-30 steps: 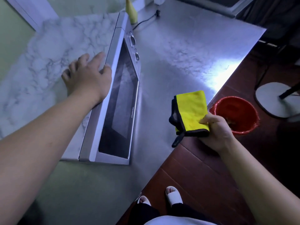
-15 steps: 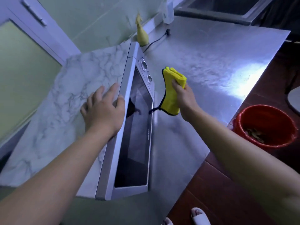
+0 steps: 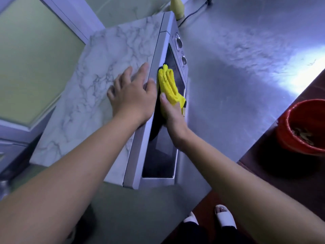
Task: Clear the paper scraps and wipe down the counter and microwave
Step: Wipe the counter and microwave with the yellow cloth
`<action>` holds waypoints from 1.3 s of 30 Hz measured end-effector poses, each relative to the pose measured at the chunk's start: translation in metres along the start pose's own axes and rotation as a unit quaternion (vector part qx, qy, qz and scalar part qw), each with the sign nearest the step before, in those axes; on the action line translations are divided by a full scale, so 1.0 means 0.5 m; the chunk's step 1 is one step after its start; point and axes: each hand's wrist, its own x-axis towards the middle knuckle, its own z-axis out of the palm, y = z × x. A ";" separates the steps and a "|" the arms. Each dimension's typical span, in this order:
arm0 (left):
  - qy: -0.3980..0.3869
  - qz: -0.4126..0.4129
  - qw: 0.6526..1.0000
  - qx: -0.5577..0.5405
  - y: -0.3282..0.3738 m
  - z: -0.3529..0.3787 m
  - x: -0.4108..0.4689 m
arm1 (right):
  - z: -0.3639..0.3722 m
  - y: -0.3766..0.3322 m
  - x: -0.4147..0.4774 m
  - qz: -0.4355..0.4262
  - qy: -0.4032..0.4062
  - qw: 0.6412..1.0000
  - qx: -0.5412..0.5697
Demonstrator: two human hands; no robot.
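Note:
A silver microwave (image 3: 149, 175) with a marble-patterned top and a dark glass door stands on the steel counter (image 3: 237, 71). My left hand (image 3: 131, 95) lies flat on the microwave's top at the front edge, fingers spread. My right hand (image 3: 173, 117) holds a folded yellow cloth (image 3: 168, 83) with a black rim and presses it against the upper part of the glass door. Two round knobs (image 3: 181, 50) sit on the panel just beyond the cloth.
A red bucket (image 3: 302, 127) with scraps inside stands on the dark red floor at the right, beside the counter's edge. A yellow bottle (image 3: 176, 6) and a black cable (image 3: 195, 10) lie behind the microwave. White-framed cabinet doors are at the left.
My right hand carried the yellow cloth from beside the bucket, across the counter, onto the microwave door. My left hand stayed on the microwave's top.

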 end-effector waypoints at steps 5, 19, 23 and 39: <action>-0.002 -0.007 1.000 -0.011 0.003 -0.005 -0.003 | 0.006 0.052 -0.305 0.025 -0.176 0.982 -0.055; -0.003 0.005 1.000 -0.014 -0.003 -0.006 -0.008 | -0.272 0.002 -0.027 0.249 0.015 0.959 0.131; 0.000 0.005 1.000 -0.014 -0.004 -0.004 -0.005 | -0.186 -0.022 0.134 0.054 0.035 0.998 0.015; -0.008 0.000 1.000 0.002 0.005 -0.006 -0.005 | -0.007 0.123 -0.269 0.101 -0.117 0.988 -0.027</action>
